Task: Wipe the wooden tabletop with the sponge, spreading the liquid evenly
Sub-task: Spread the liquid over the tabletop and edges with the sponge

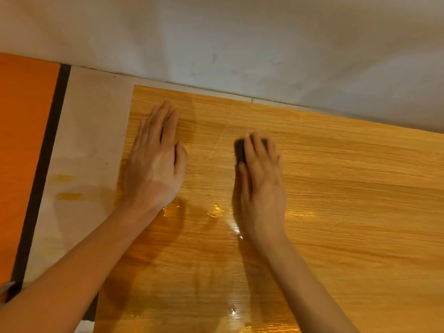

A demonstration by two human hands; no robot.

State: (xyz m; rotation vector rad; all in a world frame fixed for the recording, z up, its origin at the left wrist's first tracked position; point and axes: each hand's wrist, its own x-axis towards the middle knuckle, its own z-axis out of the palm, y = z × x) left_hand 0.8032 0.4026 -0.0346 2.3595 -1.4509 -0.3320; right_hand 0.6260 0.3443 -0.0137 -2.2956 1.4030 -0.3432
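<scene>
Right hand [260, 183] presses dark sponge [240, 150] on glossy, wet-streaked wooden tabletop [348, 188]

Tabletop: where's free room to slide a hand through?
Free: wooden tabletop right of the right hand, out to the wall. Narrow wet lane between the hands. Crowded: left hand flat near the left edge; sponge under the right.

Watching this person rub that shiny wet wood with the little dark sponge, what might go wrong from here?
1. The left hand lies flat on the wooden tabletop, with wet glints near its wrist; it may smear or print the coat.
2. Shiny liquid sits pooled nearer the person than the sponge under the right hand; missed, it could leave the coat uneven.
3. Yellowish streaks already mark the pale surface left of the wood; more liquid may spill over.
</scene>
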